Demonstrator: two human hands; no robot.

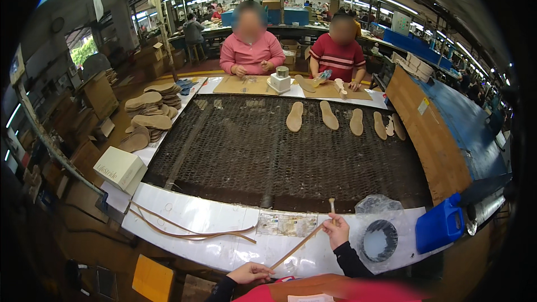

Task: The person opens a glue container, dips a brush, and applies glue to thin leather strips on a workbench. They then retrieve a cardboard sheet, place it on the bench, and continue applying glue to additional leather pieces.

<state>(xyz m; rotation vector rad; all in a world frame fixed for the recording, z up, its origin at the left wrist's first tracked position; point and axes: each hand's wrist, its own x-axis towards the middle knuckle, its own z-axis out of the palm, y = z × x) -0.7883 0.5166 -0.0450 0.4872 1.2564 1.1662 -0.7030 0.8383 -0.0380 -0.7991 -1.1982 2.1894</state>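
White box [127,174] at the table's [218,207] left: one line of dark lettering [106,171] along one face; upright cardboard panel [428,145], right: small yellow-and-white label [423,105], print too small to read; printed patches [286,224], near edge: small coloured markings, likewise illegible.

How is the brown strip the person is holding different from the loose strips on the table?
The held strip runs nearly straight from the left hand to the right hand, while the loose strips bend in curves. The held strip appears single; the loose strips lie as a bunch, close together or overlapping in places. Both are long, thin and brownish.
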